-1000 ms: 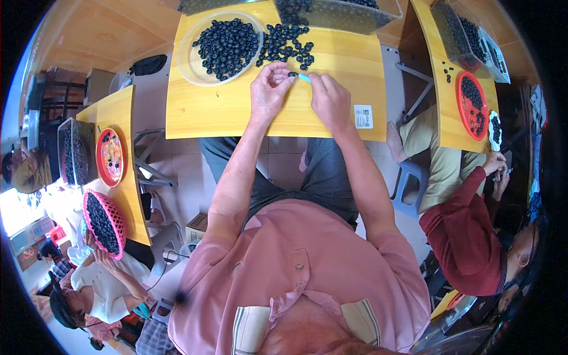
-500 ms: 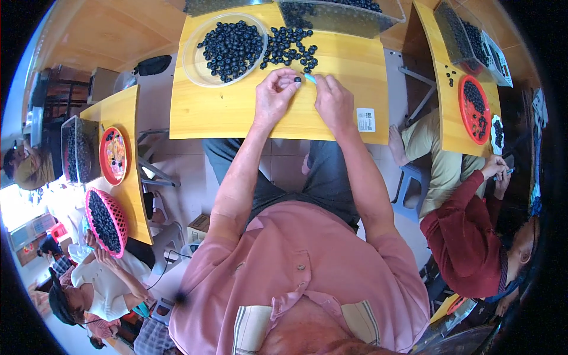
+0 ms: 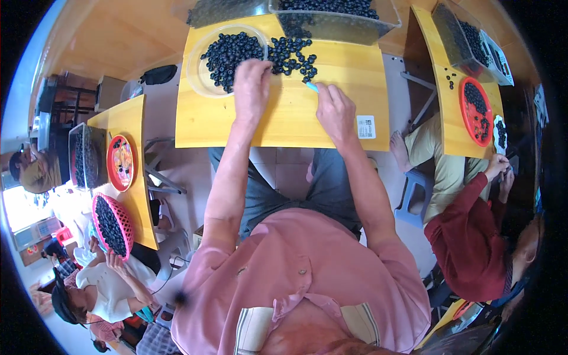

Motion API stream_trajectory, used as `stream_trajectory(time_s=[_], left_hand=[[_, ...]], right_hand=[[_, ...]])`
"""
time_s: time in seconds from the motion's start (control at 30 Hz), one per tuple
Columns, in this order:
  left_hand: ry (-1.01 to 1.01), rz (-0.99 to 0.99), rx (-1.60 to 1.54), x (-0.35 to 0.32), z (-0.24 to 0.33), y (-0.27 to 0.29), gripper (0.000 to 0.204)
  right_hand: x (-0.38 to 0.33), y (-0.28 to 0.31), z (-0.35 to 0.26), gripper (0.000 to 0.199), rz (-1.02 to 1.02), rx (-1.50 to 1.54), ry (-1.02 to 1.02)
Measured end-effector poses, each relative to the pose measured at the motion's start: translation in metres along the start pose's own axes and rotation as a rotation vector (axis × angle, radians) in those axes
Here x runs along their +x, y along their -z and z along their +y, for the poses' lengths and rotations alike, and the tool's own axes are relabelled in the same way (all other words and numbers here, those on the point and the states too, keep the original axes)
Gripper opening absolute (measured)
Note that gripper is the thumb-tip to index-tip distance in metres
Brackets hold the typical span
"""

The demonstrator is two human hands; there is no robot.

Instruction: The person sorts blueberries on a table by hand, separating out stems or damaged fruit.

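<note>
Dark-blue skins mark the berries (image 3: 290, 54), which lie loose on the table (image 3: 278, 121) at its far side, just right of the bowl (image 3: 199, 76), and heaped within it. Handling properties, judged by appearance: each piece is light, round and prone to roll; the skin is probably smooth, slightly slippery and easily bruised. Recommended hold: thumb and one fingertip on opposite sides of the widest part, with light pressure. Loose pieces at the edge of the group offer the easiest access.

The left hand (image 3: 252, 89) is over the right rim of the bowl, next to the loose group. Its fingers are bent and close together; whether they pinch a berry cannot be told.

The right hand (image 3: 336, 113) is nearer and to the right, its fingers curled together and pinching a light-blue stick (image 3: 312, 86). The stick's exposed end points left and away, near the closest loose berries. It appears light and stiff; hold it behind this end.

A white label (image 3: 366, 126) is on the table at near right. Beyond the berries stands a clear bin (image 3: 331, 29) containing more. A red tray (image 3: 467, 125) with berries occupies the separate table at right.
</note>
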State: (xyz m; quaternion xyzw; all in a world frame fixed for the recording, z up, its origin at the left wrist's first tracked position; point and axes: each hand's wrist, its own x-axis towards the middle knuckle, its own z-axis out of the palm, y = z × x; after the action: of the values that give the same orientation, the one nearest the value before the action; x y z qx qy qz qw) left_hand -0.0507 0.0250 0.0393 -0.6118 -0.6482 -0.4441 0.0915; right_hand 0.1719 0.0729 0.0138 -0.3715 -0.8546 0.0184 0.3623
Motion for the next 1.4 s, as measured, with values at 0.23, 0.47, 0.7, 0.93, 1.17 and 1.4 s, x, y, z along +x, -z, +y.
stream_trajectory(time_s=[0.23,0.47,0.7,0.93,1.17,1.4], left_hand=[[0.224,-0.267,0.042,-0.011,0.026,-0.038,0.018],[0.222,-0.202,-0.071,-0.018,0.023,-0.035,0.017],[0.701,-0.096,-0.614,-0.038,0.018,-0.042,0.024],[0.755,0.052,-0.799,-0.045,0.029,-0.039,0.014],[0.617,0.060,-0.716,-0.050,0.026,-0.045,0.017],[0.502,-0.003,-0.562,-0.042,0.026,-0.036,0.018]], right_hand=[[-0.005,-0.005,0.002,0.026,0.020,0.000,0.005],[-0.005,-0.001,0.002,0.030,0.009,0.000,0.004],[-0.001,-0.003,0.001,0.028,0.013,0.021,0.006],[-0.004,-0.007,0.001,0.027,-0.012,0.015,0.010],[-0.006,-0.004,0.001,0.029,-0.046,-0.022,0.002],[-0.004,-0.005,0.000,0.026,-0.052,-0.020,0.028]])
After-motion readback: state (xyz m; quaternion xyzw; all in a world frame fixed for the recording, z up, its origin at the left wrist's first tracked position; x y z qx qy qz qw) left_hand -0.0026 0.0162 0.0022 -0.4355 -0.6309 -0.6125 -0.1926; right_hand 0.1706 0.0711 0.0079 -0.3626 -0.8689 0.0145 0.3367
